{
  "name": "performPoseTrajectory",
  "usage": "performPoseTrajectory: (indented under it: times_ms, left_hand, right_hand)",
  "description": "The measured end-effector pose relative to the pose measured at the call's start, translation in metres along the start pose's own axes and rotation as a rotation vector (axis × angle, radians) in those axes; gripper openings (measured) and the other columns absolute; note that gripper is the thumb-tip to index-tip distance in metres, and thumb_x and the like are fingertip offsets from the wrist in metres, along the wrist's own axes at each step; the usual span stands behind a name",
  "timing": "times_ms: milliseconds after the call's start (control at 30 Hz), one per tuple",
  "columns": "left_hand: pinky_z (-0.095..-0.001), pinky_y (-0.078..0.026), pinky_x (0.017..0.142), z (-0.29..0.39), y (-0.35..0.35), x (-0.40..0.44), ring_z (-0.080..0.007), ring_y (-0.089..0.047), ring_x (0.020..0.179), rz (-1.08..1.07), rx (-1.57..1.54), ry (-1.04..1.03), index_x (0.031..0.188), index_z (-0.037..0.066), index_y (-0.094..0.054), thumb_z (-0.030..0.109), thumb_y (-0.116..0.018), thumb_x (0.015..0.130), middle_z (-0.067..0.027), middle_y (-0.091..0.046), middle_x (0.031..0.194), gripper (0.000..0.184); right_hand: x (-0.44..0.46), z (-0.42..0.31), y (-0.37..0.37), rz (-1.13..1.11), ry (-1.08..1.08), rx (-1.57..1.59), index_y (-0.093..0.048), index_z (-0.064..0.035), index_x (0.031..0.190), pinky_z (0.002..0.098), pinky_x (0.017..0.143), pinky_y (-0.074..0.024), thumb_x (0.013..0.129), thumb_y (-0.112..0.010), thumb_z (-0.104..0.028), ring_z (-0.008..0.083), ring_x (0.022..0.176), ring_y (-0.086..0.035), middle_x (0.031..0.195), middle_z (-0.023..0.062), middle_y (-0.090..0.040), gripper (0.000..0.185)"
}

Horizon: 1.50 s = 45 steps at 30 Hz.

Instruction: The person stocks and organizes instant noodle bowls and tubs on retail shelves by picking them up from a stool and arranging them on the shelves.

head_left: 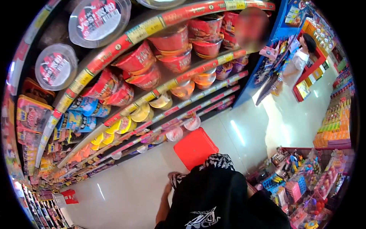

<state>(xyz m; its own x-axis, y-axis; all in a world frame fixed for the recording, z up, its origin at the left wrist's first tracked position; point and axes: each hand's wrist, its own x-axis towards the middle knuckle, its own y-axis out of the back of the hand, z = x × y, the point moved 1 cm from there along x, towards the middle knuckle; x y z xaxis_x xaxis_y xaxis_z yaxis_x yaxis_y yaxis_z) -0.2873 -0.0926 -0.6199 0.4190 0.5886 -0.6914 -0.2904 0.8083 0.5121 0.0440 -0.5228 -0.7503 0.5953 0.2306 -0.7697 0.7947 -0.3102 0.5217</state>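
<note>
My left hand (169, 184) hangs low at the left side of my black shirt (213, 194), close to my black-and-white patterned shorts (217, 161). Its fingers are too small and unclear to make out, and I see nothing plainly held in it. On the right, only a sliver of arm (250, 189) shows beside the shirt; my right hand is hidden. A red stool or box with a flat top (194, 147) stands on the floor just ahead of my legs, partly covered by them.
Curved shelves to the left hold red noodle bowls (137, 57), clear-lidded tubs (100, 21) and yellow cups (142, 113). A person in white (299, 63) is in the far aisle. Crowded bins of small goods (293, 187) stand right. Pale shiny floor (133, 183) runs between.
</note>
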Motion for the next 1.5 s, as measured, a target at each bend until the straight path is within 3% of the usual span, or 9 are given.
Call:
performPoseTrajectory:
  times_ms: [167, 300, 400, 567, 700, 933, 1133, 1200, 1500]
  left_hand:
    - [-0.0456, -0.030, 0.107, -0.081, -0.038, -0.096, -0.0330, -0.039, 0.130, -0.099, -0.266, 0.466, 0.139, -0.002, -0.037, 0.025, -0.060, 0.089, -0.0217, -0.041, 0.140, 0.061]
    - [-0.0452, -0.030, 0.106, -0.099, -0.032, -0.125, -0.0326, -0.039, 0.129, -0.018, -0.404, 0.491, 0.139, -0.001, -0.037, 0.026, -0.059, 0.089, -0.0213, -0.041, 0.139, 0.061]
    - [-0.0449, -0.031, 0.106, -0.100, -0.024, -0.127, -0.0323, -0.039, 0.129, 0.015, -0.475, 0.458, 0.139, -0.001, -0.037, 0.027, -0.059, 0.090, -0.0210, -0.042, 0.139, 0.061]
    - [-0.0443, -0.031, 0.105, -0.106, -0.005, -0.117, -0.0318, -0.040, 0.128, 0.020, -0.513, 0.391, 0.139, -0.001, -0.038, 0.028, -0.058, 0.090, -0.0205, -0.042, 0.138, 0.060]
    - [-0.0439, -0.032, 0.104, -0.116, 0.010, -0.110, -0.0314, -0.041, 0.127, -0.012, -0.501, 0.355, 0.139, -0.001, -0.038, 0.029, -0.057, 0.090, -0.0201, -0.043, 0.137, 0.060]
    - [-0.0432, -0.033, 0.103, -0.148, 0.028, -0.109, -0.0306, -0.042, 0.126, -0.078, -0.462, 0.335, 0.138, 0.000, -0.038, 0.031, -0.056, 0.091, -0.0194, -0.044, 0.136, 0.060]
    - [-0.0426, -0.034, 0.102, -0.184, 0.030, -0.111, -0.0300, -0.042, 0.124, -0.124, -0.453, 0.334, 0.138, 0.000, -0.039, 0.033, -0.054, 0.091, -0.0188, -0.044, 0.135, 0.059]
    - [-0.0423, -0.034, 0.102, -0.198, 0.032, -0.117, -0.0298, -0.043, 0.124, -0.119, -0.459, 0.335, 0.138, 0.000, -0.039, 0.033, -0.054, 0.092, -0.0186, -0.045, 0.134, 0.059]
    - [-0.0414, -0.035, 0.101, -0.251, 0.031, -0.180, -0.0289, -0.044, 0.122, -0.054, -0.526, 0.410, 0.138, 0.001, -0.039, 0.035, -0.052, 0.092, -0.0177, -0.046, 0.133, 0.059]
  right_hand:
    - [0.021, -0.048, 0.008, 0.038, 0.150, 0.015, -0.062, 0.0006, 0.100, 0.0443, 0.085, -0.0476, 0.078, -0.066, -0.046, 0.0382, 0.098, -0.062, 0.100, 0.0264, -0.064, 0.052]
    - [0.035, -0.103, 0.015, 0.164, 0.136, 0.023, -0.061, -0.0033, 0.106, 0.0415, 0.089, -0.0475, 0.077, -0.068, -0.047, 0.0364, 0.102, -0.061, 0.105, 0.0232, -0.065, 0.053]
    - [0.053, -0.122, -0.007, 0.237, 0.306, 0.088, -0.062, -0.0079, 0.109, 0.0409, 0.080, -0.0506, 0.077, -0.067, -0.038, 0.0356, 0.091, -0.065, 0.098, 0.0190, -0.068, 0.044]
    - [0.017, -0.194, -0.046, 0.029, 0.380, 0.135, -0.061, -0.0092, 0.112, 0.0405, 0.076, -0.0511, 0.079, -0.065, -0.033, 0.0318, 0.088, -0.067, 0.094, 0.0183, -0.069, 0.040]
    - [-0.002, -0.162, -0.070, 0.175, 0.355, 0.102, -0.065, -0.0099, 0.107, 0.0384, 0.079, -0.0515, 0.082, -0.063, -0.023, 0.0290, 0.088, -0.068, 0.095, 0.0156, -0.069, 0.028]
    - [-0.049, -0.101, -0.098, 0.245, 0.089, 0.203, -0.069, -0.0116, 0.104, 0.0400, 0.084, -0.0499, 0.083, -0.061, -0.041, 0.0298, 0.092, -0.066, 0.098, 0.0145, -0.069, 0.037]
    - [-0.129, -0.080, -0.076, 0.241, 0.095, 0.044, -0.066, -0.0064, 0.104, 0.0400, 0.083, -0.0491, 0.087, -0.059, -0.038, 0.0331, 0.091, -0.065, 0.094, 0.0187, -0.068, 0.037]
    - [-0.178, -0.104, -0.049, 0.130, 0.041, 0.053, -0.061, -0.0066, 0.118, 0.0395, 0.083, -0.0482, 0.087, -0.056, -0.048, 0.0298, 0.095, -0.064, 0.108, 0.0186, -0.067, 0.052]
    - [-0.183, -0.036, -0.094, 0.113, 0.027, 0.040, -0.062, -0.0055, 0.114, 0.0404, 0.084, -0.0481, 0.088, -0.055, -0.043, 0.0305, 0.095, -0.064, 0.106, 0.0191, -0.067, 0.046]
